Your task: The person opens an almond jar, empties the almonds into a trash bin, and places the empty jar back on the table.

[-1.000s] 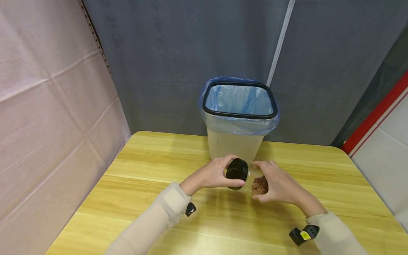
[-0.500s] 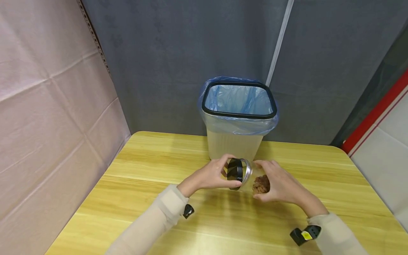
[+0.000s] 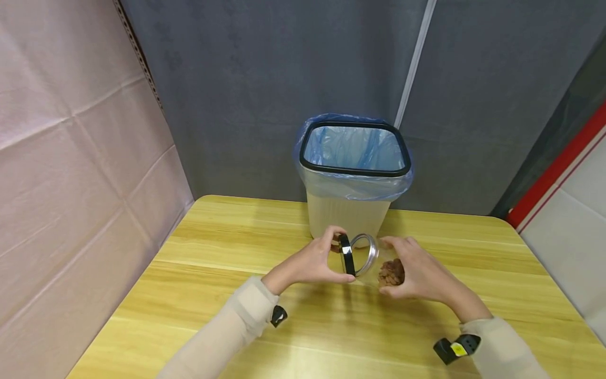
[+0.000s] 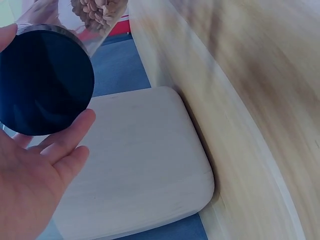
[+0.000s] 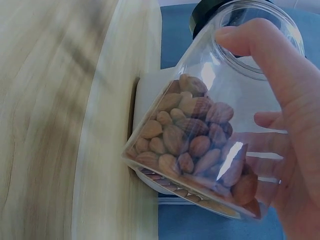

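My left hand (image 3: 310, 263) grips a round black lid (image 3: 347, 255) by its edge, thumb below and fingers above. In the left wrist view the lid (image 4: 47, 82) faces the camera, flat side out. My right hand (image 3: 421, 276) holds a clear jar (image 5: 230, 95), tilted on its side, fingers wrapped around its walls. The jar's silvery mouth ring (image 3: 373, 255) points at the lid, with a gap between them in the head view. Brown shelled nuts (image 5: 185, 135) are heaped at the jar's bottom end. Both things are held in front of the bin, over the table.
A pale bin (image 3: 347, 210) with a blue bag (image 3: 326, 147) and black rim ring stands behind the hands on the wooden table (image 3: 227, 231). Grey cloth (image 3: 265, 79) hangs behind it. A pinkish cloth wall (image 3: 71, 210) borders the left, and a white panel the right.
The lid has come off the jar's mouth, turning to the left and edge-on, and the silvery mouth ring now shows. My right hand with the jar has shifted slightly right.
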The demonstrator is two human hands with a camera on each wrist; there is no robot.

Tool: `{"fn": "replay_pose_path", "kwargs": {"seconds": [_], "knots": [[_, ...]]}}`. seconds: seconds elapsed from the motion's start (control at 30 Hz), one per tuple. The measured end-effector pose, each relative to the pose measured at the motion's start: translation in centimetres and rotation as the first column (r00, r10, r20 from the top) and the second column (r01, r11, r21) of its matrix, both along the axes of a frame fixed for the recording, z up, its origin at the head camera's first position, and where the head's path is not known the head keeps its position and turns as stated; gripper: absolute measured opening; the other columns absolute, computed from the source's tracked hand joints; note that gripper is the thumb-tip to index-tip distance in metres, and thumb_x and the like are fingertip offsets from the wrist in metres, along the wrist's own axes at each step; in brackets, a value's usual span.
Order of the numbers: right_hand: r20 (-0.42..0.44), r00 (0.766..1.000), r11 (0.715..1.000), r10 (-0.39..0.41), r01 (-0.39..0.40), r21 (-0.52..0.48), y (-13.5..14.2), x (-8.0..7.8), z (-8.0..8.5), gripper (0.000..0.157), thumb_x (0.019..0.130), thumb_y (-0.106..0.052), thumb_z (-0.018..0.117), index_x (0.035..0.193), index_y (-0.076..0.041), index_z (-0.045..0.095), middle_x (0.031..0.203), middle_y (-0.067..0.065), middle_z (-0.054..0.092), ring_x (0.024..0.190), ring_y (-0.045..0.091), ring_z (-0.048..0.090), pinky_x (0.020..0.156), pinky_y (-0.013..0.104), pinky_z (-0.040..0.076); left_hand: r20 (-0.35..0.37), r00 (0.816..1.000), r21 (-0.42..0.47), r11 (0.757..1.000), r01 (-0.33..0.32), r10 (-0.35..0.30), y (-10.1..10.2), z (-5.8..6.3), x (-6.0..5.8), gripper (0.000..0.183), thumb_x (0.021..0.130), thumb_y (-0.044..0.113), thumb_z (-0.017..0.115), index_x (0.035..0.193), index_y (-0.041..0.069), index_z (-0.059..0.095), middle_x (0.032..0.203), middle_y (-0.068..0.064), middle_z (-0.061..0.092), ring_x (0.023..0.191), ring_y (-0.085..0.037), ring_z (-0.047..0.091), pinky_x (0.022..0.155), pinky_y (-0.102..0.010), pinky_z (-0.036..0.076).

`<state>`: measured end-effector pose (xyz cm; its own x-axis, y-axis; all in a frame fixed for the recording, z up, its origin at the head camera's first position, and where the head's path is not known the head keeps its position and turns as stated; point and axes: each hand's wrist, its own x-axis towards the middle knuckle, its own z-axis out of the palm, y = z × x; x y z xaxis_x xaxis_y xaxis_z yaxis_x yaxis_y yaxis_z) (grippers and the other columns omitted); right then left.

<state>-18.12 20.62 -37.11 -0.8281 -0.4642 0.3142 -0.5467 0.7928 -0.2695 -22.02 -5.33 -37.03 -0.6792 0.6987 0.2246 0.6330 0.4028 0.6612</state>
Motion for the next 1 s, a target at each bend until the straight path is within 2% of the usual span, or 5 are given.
{"fn": "replay_pose_path", "kwargs": {"seconds": [0.17,0.43,0.6,0.83,1.0], "knots": [[-0.003,1.000,1.000,-0.005,0.005,0.003,0.1,0.0,0.1,0.094,0.053,-0.047,0.083,0.126,-0.003,0.044,0.114,0.009,0.052,0.093,0.019,0.046,0.071,0.039,0.049,-0.047,0.999,0.011,1.000,0.015,-0.015,-0.1,-0.3,-0.1,0.090,0.071,0.041,0.077,0.136,0.011,0.022,0.126,-0.011,0.044,0.112,-0.023,0.052,0.095,-0.033,0.042],[-0.035,0.999,1.000,0.011,-0.012,-0.011,0.4,-0.1,0.4,0.093,0.052,-0.043,0.085,0.125,-0.002,0.044,0.112,0.010,0.052,0.091,0.020,0.046,0.069,0.039,0.049,-0.101,0.995,-0.015,1.000,-0.010,0.009,-0.6,-0.8,-0.2,0.085,0.067,0.039,0.080,0.125,0.010,0.025,0.112,-0.003,0.048,0.104,-0.014,0.049,0.092,-0.029,0.041],[-0.032,0.999,1.000,0.009,-0.009,-0.011,0.7,-0.2,0.9,0.092,0.052,-0.042,0.085,0.124,-0.003,0.043,0.111,0.009,0.052,0.091,0.020,0.047,0.070,0.040,0.049,-0.123,0.992,-0.013,1.000,-0.002,0.000,-1.0,-1.3,-0.2,0.086,0.064,0.034,0.083,0.122,0.006,0.026,0.111,-0.006,0.048,0.101,-0.015,0.050,0.092,-0.028,0.041],[-0.051,0.999,1.000,0.006,-0.005,0.004,1.1,-0.3,1.7,0.092,0.052,-0.040,0.086,0.124,-0.002,0.044,0.109,0.010,0.052,0.091,0.023,0.048,0.070,0.043,0.049,-0.106,0.994,-0.032,0.999,-0.011,0.008,-1.5,-1.9,-0.2,0.087,0.061,0.030,0.085,0.120,0.005,0.026,0.117,-0.012,0.046,0.104,-0.019,0.051,0.091,-0.029,0.042],[-0.055,0.998,1.000,-0.006,0.008,0.023,1.3,-0.3,2.6,0.091,0.052,-0.040,0.086,0.125,-0.004,0.043,0.111,0.009,0.052,0.091,0.022,0.048,0.070,0.043,0.049,-0.097,0.995,-0.071,0.997,-0.038,0.031,-1.8,-2.5,-0.3,0.088,0.058,0.032,0.087,0.117,0.005,0.028,0.118,-0.011,0.049,0.101,-0.019,0.053,0.088,-0.029,0.044]]}}
